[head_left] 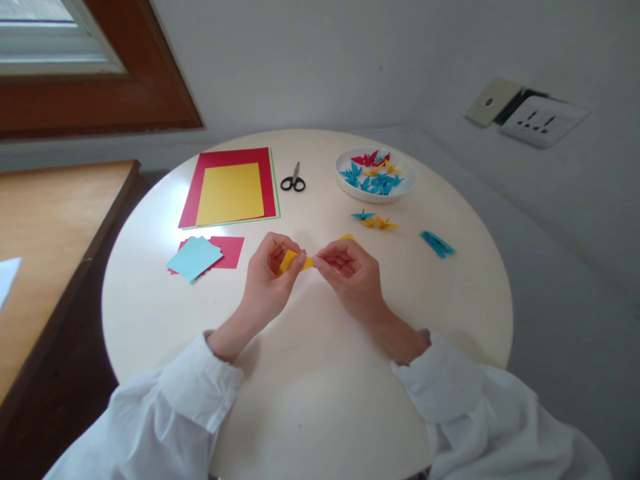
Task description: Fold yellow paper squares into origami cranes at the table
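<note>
A small folded piece of yellow paper (289, 261) is held above the middle of the round table. My left hand (270, 270) pinches its left part between thumb and fingers. The thumb and forefinger of my right hand (356, 277) close on its right end. Behind my right hand another bit of yellow paper (349, 237) shows partly; the rest is hidden. Just beyond lie a blue paper crane (363, 215) and yellow paper cranes (383, 223).
On the white round table (320, 400), a white dish (375, 197) holds several paper cranes. Black-handled scissors (293, 181) lie beside large yellow (231, 193) and red sheets (193, 200). Small paper squares (196, 258) sit at left, blue folded strips (437, 244) at right.
</note>
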`<state>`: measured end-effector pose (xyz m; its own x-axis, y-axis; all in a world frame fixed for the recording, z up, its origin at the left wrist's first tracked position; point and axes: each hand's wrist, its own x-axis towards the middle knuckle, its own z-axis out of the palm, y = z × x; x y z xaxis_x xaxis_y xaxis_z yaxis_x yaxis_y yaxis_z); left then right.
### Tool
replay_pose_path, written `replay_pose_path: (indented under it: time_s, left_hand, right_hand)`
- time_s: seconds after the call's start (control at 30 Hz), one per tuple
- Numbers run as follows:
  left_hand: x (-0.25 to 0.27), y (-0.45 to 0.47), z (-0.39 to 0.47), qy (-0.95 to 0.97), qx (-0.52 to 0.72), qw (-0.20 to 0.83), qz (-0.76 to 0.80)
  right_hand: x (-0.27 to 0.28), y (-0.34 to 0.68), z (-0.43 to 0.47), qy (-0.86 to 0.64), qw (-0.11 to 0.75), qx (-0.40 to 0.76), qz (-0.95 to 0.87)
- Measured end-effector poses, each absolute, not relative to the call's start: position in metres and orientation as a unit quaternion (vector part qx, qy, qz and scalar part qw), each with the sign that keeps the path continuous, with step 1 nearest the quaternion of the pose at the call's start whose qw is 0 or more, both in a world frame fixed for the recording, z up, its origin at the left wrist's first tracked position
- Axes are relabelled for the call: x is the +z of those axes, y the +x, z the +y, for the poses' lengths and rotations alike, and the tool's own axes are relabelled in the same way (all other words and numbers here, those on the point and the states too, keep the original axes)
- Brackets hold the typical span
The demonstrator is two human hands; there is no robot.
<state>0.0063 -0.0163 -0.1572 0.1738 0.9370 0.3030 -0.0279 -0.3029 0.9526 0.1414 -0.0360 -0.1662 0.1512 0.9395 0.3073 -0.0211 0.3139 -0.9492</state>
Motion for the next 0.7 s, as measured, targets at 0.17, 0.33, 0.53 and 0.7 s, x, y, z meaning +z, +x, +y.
replay_pose_path:
  time_s: [0.17, 0.33, 0.53, 0.7]
  left_hand:
    - [-0.1563, 0.0064, -0.0163, 0.613, 0.529, 0.453, 0.373]
    - [-0.1560, 0.0066, -0.0165, 0.611, 0.529, 0.454, 0.375]
    - [-0.1565, 0.0074, -0.0174, 0.624, 0.519, 0.444, 0.380]
    - [-0.1579, 0.0074, -0.0171, 0.624, 0.522, 0.446, 0.374]
  right_hand:
    - [-0.1672, 0.1419, -0.0360, -0.439, 0.621, 0.384, -0.524]
    - [-0.1670, 0.1425, -0.0357, -0.433, 0.618, 0.391, -0.528]
    - [-0.1668, 0.1404, -0.0352, -0.432, 0.617, 0.401, -0.521]
    - [-0.1670, 0.1400, -0.0349, -0.440, 0.619, 0.397, -0.515]
